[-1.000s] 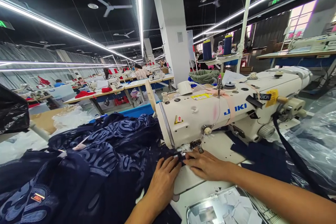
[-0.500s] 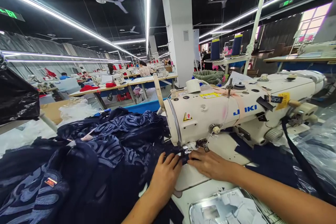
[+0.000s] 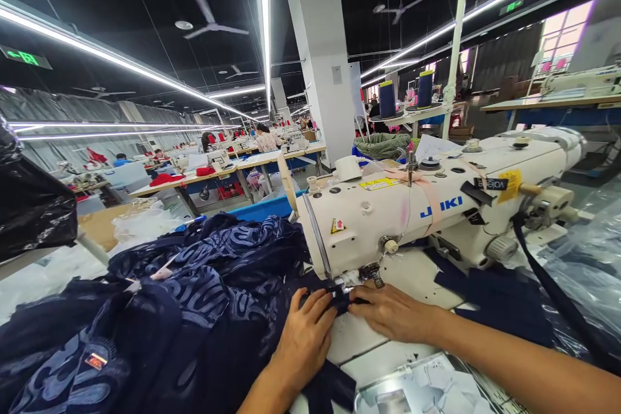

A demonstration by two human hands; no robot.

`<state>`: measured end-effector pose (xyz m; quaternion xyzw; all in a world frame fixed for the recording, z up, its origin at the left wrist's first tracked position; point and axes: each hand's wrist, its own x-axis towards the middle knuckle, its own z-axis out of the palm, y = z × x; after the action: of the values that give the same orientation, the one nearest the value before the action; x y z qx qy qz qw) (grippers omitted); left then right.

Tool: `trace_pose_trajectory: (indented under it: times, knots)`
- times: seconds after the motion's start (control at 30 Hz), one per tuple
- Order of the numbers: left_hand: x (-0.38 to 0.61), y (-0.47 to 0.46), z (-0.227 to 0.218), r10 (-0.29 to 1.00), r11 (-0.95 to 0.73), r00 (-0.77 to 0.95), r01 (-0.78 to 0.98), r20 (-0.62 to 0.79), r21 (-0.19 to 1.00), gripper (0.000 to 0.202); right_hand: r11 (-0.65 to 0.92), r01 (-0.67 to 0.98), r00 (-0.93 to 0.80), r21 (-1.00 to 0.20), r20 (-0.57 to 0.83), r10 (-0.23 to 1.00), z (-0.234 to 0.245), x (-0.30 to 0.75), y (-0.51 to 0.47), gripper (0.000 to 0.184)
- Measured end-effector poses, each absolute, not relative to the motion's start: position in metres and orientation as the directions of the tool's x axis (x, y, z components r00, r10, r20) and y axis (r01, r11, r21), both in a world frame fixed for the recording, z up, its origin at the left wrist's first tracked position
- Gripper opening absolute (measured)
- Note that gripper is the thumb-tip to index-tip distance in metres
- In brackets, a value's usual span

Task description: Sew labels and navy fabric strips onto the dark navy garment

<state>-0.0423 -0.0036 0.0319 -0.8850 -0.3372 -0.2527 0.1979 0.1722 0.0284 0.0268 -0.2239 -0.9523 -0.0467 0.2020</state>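
Observation:
My left hand (image 3: pixel 306 330) has its curled fingertips on navy fabric (image 3: pixel 341 301) at the needle end of a white sewing machine (image 3: pixel 378 223). From the other side, the bent fingers of my right hand (image 3: pixel 391 312) press on the same fabric, close by the presser foot (image 3: pixel 348 279). Both hands lie low on the machine's bed, a small gap between them. Heaped to the left is a navy garment pile (image 3: pixel 208 291) with pale swirling patterns and a small orange label (image 3: pixel 96 361). What lies beneath my fingers is hidden.
A clear tray (image 3: pixel 371 394) of white paper labels sits at the front edge. Navy cloth pieces (image 3: pixel 504 301) and clear plastic (image 3: pixel 589 226) lie to the right. A black plastic bag (image 3: pixel 39 197) hangs at far left. Thread cones (image 3: pixel 387 99) stand behind the machine.
The camera view has tilted and shifted slightly. Both hands stay by the presser foot, with a bit more of the navy fabric showing between them.

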Motion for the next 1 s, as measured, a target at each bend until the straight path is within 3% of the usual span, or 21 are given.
trace_pose_trajectory:
  times: [0.07, 0.13, 0.3, 0.43, 0.7, 0.9, 1.0]
  knots:
    - [-0.042, -0.009, 0.031, 0.468, -0.661, 0.634, 0.714, 0.616, -0.232, 0.018, 0.899, 0.439, -0.818, -0.006, 0.412, 0.402, 0.024, 0.173, 0.03, 0.028]
    - [-0.041, -0.013, 0.032, 0.503, -0.587, 0.589, 0.77, 0.633, -0.25, 0.025, 0.903, 0.43, -0.817, -0.008, 0.421, 0.393, 0.021, 0.173, 0.032, 0.027]
    - [-0.041, -0.018, 0.035, 0.676, -0.474, 0.487, 0.862, 0.553, -0.179, 0.02, 0.908, 0.419, -0.812, -0.02, 0.44, 0.384, 0.018, 0.175, 0.034, 0.026]
    - [-0.042, -0.017, 0.033, 0.709, -0.492, 0.488, 0.86, 0.509, -0.139, 0.021, 0.912, 0.41, -0.819, -0.021, 0.432, 0.378, 0.019, 0.175, 0.033, 0.026]
    - [-0.043, -0.016, 0.031, 0.691, -0.493, 0.484, 0.859, 0.537, -0.139, 0.021, 0.907, 0.42, -0.826, -0.003, 0.412, 0.384, 0.02, 0.175, 0.034, 0.027]
    - [-0.041, -0.016, 0.034, 0.549, -0.56, 0.511, 0.812, 0.661, -0.163, 0.021, 0.901, 0.434, -0.824, 0.012, 0.41, 0.392, 0.024, 0.175, 0.033, 0.026]
    - [-0.039, -0.012, 0.039, 0.522, -0.63, 0.603, 0.749, 0.603, -0.204, 0.029, 0.903, 0.43, -0.821, 0.018, 0.423, 0.383, 0.023, 0.174, 0.034, 0.026]
